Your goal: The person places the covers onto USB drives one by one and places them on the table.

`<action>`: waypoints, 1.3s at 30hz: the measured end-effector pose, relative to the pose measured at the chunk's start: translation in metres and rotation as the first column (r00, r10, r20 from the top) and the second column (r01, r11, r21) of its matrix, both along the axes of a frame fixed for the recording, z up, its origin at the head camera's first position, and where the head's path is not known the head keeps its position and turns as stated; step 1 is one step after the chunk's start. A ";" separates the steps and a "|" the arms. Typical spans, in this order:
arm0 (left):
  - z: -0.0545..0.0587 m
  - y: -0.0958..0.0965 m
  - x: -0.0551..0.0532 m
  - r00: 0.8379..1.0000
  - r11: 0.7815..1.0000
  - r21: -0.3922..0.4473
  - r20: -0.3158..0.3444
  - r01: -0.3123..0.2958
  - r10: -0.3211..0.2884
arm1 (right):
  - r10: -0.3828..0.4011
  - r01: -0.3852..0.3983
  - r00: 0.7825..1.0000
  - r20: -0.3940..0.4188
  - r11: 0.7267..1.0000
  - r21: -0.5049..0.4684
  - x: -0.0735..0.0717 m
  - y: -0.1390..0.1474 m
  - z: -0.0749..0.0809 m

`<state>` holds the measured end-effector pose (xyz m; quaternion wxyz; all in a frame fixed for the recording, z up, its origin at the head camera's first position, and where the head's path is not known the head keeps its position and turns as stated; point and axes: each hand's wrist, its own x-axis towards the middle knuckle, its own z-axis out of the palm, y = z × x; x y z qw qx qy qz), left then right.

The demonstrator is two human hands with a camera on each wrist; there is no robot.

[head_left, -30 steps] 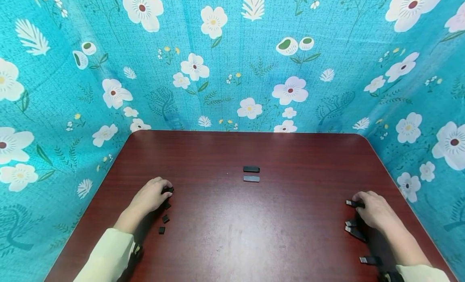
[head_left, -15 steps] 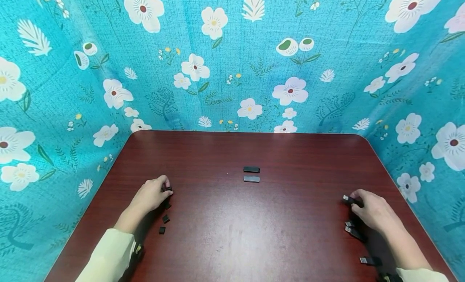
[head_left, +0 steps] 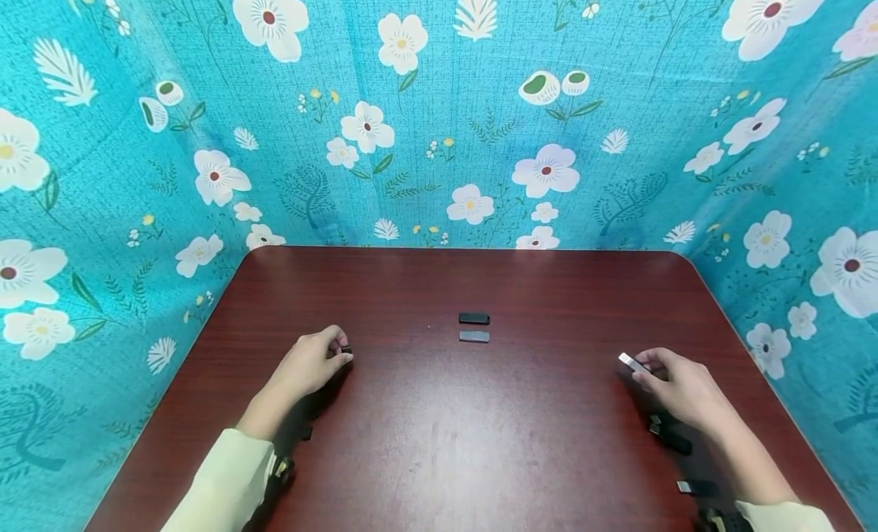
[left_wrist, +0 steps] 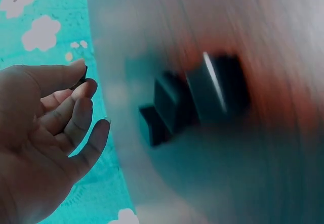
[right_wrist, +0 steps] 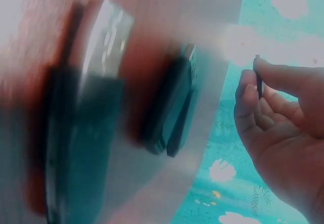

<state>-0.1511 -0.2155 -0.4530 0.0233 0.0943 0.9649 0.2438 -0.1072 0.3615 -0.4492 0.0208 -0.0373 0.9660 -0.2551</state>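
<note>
In the head view my left hand point(head_left: 309, 364), at the left of the table, pinches a small black cap point(head_left: 346, 350) between thumb and forefinger. My right hand point(head_left: 686, 387) is at the right and pinches a USB flash drive point(head_left: 632, 362), its bare metal plug pointing left. Most of its body is hidden by the fingers. More black caps point(left_wrist: 228, 87) lie below the left hand in the left wrist view, blurred. Below the right hand in the right wrist view lie uncapped black flash drives point(right_wrist: 83, 148), one of them with a metal plug showing.
Two slim sticks lie parallel at the table's middle back, one black point(head_left: 474, 318) and one grey point(head_left: 474, 337). The dark red-brown table point(head_left: 439, 410) meets a blue floral curtain point(head_left: 425, 136) at its back and sides. Another flash drive point(head_left: 698, 488) lies near the right forearm.
My left hand has lifted the cap and moved right. My right hand has moved left with the flash drive, whose metal plug shows more plainly now.
</note>
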 end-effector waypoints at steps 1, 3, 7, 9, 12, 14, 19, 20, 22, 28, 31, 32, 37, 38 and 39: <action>0.000 0.003 0.000 1.000 1.000 0.009 -0.002 0.006 -0.006 | 0.004 -0.004 1.000 -0.006 1.000 -0.007 0.000 -0.002 -0.001; -0.001 0.008 0.000 1.000 0.999 0.027 -0.002 0.023 -0.023 | 0.009 -0.009 1.000 -0.019 1.000 -0.021 0.000 -0.006 -0.002; -0.003 0.018 0.001 0.999 0.996 0.068 0.010 0.050 -0.051 | 0.019 -0.019 1.000 -0.008 0.998 -0.067 -0.001 -0.016 -0.003; -0.003 0.023 0.001 0.998 0.994 0.085 0.014 0.063 -0.064 | 0.026 -0.026 1.000 0.002 0.995 -0.094 -0.002 -0.022 -0.003; -0.004 0.031 0.001 0.997 0.993 0.101 0.024 0.067 -0.069 | 0.039 -0.037 0.999 0.012 0.991 -0.126 -0.004 -0.030 -0.005; -0.004 0.036 0.000 0.997 0.992 0.108 0.028 0.067 -0.070 | 0.048 -0.047 0.999 0.006 0.990 -0.134 -0.006 -0.035 -0.005; -0.003 0.048 0.000 0.997 0.988 0.144 0.043 0.061 -0.068 | 0.065 -0.065 0.998 -0.002 0.986 -0.151 -0.010 -0.045 -0.007; -0.003 0.050 0.000 0.997 0.987 0.148 0.042 0.062 -0.069 | 0.068 -0.068 0.998 -0.002 0.985 -0.156 -0.011 -0.047 -0.007; -0.002 0.055 0.000 0.997 0.985 0.159 0.038 0.063 -0.070 | 0.075 -0.074 0.997 0.000 0.984 -0.164 -0.012 -0.050 -0.008; -0.001 0.065 0.000 0.996 0.979 0.192 0.046 0.071 -0.081 | 0.090 -0.086 0.996 0.015 0.979 -0.183 -0.014 -0.059 -0.005; -0.002 0.068 0.000 0.995 0.976 0.206 0.052 0.073 -0.086 | 0.097 -0.093 0.995 0.013 0.977 -0.194 -0.015 -0.063 -0.005; -0.002 0.070 0.000 0.995 0.975 0.210 0.054 0.073 -0.086 | 0.099 -0.095 0.995 0.011 0.976 -0.196 -0.015 -0.064 -0.005; -0.002 0.075 -0.001 0.994 0.972 0.223 0.072 0.070 -0.088 | 0.108 -0.104 0.994 0.005 0.972 -0.209 -0.017 -0.069 -0.007; -0.002 0.075 -0.001 0.993 0.972 0.223 0.076 0.070 -0.089 | 0.111 -0.108 0.994 0.004 0.972 -0.210 -0.018 -0.070 -0.007; -0.002 0.076 -0.001 0.993 0.972 0.224 0.079 0.070 -0.090 | 0.112 -0.108 0.994 0.004 0.971 -0.212 -0.018 -0.072 -0.007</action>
